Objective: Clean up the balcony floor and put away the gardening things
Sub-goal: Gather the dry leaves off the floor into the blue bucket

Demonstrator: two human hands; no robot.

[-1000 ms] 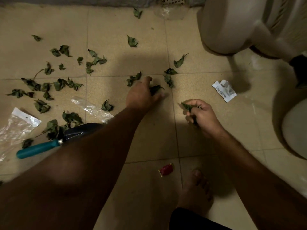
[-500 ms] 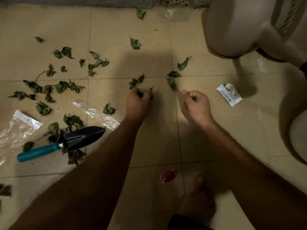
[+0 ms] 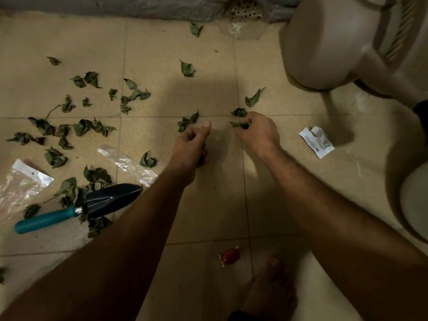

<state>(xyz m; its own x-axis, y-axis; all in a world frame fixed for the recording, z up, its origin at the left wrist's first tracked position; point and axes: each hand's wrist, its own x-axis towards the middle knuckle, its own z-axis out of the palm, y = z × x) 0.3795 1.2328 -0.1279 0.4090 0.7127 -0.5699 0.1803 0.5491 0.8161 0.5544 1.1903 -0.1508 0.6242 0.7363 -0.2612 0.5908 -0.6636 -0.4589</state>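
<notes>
Hands work at the middle of the frame, low over beige speckled floor tiles (image 3: 162, 54). The left hand (image 3: 190, 148) is curled into a loose fist with the thumb sticking up; dark leaf bits show under its palm, so it grips gathered leaves. The right hand (image 3: 257, 129) pinches a wilted leaf (image 3: 240, 124) in curled fingertips, just beside another leaf at the tile joint. More wilted green leaves (image 3: 85, 128) lie scattered across the left half of the frame, a few near the top centre. A garden trowel (image 3: 92, 206) lies at lower left on a leaf clump, its long axis running lower left to upper right: teal handle toward the left edge, dark blade pointing at the left forearm. Clear plastic wrappers (image 3: 129, 164) lie near it. A white paper scrap (image 3: 316, 144) sits at right, a red wrapper (image 3: 229, 256) at bottom centre beside a bare foot (image 3: 271, 290). A drain grate (image 3: 246, 11) sits in the grey kerb at the top; a pale plastic chair (image 3: 335, 42) fills the upper right.
</notes>
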